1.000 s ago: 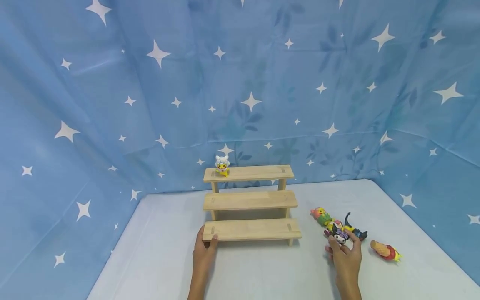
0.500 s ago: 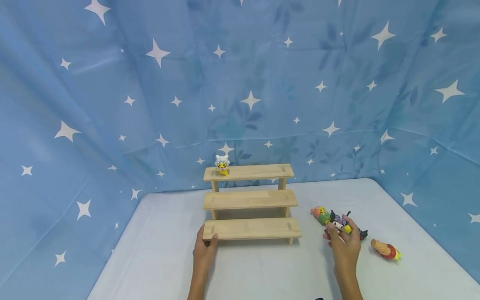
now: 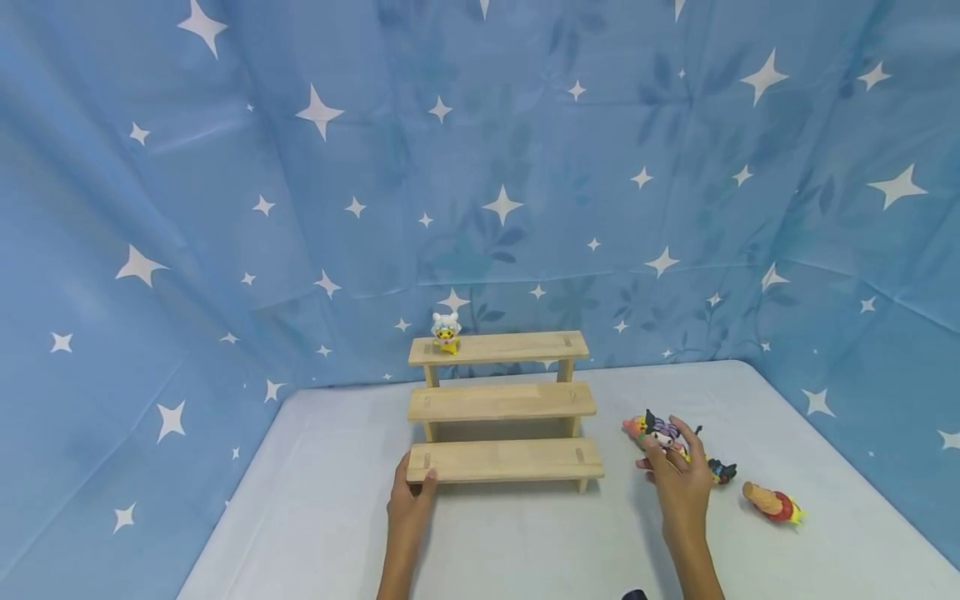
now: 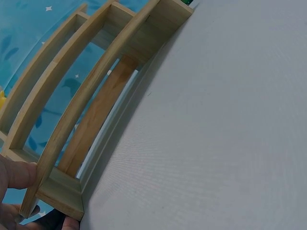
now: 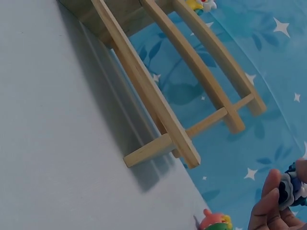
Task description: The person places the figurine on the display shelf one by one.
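My left hand point(image 3: 408, 502) grips the left end of the lowest step of a three-tier wooden shelf point(image 3: 506, 461); in the left wrist view its thumb point(image 4: 20, 173) lies on the step's edge. To the right of the shelf, my right hand point(image 3: 684, 492) pinches a small figurine point(image 3: 663, 436) with a black hood, white face and purple parts. The right wrist view shows this figurine point(image 5: 290, 189) between thumb and fingers, partly cut off by the frame edge. A yellow figurine in a white hood point(image 3: 446, 335) stands at the top step's left end.
Behind the right hand lie a pink, yellow and green figurine point(image 3: 633, 427) and a black and yellow one point(image 3: 723, 472), partly hidden. Farther right, a figurine with a cone-shaped brown part and red body point(image 3: 774, 503) lies on the white table point(image 3: 525, 542). A star-patterned blue curtain point(image 3: 570, 183) hangs behind.
My right hand has moved the black-hooded figurine up and slightly left in the head view, away from the others. The left hand stays on the shelf. A dark object appears at the bottom edge.
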Available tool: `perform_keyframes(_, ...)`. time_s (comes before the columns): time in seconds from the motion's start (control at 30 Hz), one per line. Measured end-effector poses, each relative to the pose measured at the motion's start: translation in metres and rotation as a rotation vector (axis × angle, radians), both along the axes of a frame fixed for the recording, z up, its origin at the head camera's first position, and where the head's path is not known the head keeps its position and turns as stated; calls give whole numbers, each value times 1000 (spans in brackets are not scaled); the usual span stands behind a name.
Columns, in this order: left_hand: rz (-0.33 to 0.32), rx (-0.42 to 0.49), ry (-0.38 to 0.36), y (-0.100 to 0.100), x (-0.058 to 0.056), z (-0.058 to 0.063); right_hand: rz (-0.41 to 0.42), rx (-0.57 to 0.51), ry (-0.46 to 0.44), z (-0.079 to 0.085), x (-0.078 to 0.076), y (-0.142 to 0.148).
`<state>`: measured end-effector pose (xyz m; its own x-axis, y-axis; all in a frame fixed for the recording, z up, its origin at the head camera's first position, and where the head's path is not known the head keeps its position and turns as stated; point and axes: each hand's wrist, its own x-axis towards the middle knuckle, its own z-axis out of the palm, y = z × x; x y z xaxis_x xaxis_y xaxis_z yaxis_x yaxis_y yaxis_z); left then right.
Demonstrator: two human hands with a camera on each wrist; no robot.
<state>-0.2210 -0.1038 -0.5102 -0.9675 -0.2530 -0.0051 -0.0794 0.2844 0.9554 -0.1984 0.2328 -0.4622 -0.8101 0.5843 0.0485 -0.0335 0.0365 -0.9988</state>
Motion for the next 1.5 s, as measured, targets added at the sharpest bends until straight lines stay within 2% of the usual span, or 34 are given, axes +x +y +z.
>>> perform_keyframes(0.3, -2, 17, 4, 0, -1, 1, 72, 73, 68, 11, -10, -8)
perform_keyframes(0.4, -1, 11, 20, 0, -1, 3, 83, 124, 69, 15, -14, -9)
perform_keyframes(0.73, 7, 7, 26, -1, -1, 4, 117, 194, 85, 27, -29, -8)
perform_keyframes(1.17, -1, 21, 26, -1, -1, 1, 189, 110, 92, 45, -50, -21)
perform_keyframes(1.3, 0, 13, 28, -1, -1, 0, 206, 119, 88, 50, -58, -25)
perform_keyframes(1.5, 4, 2, 35, -1, 0, 1, 280, 102, 107, 64, -73, -32)
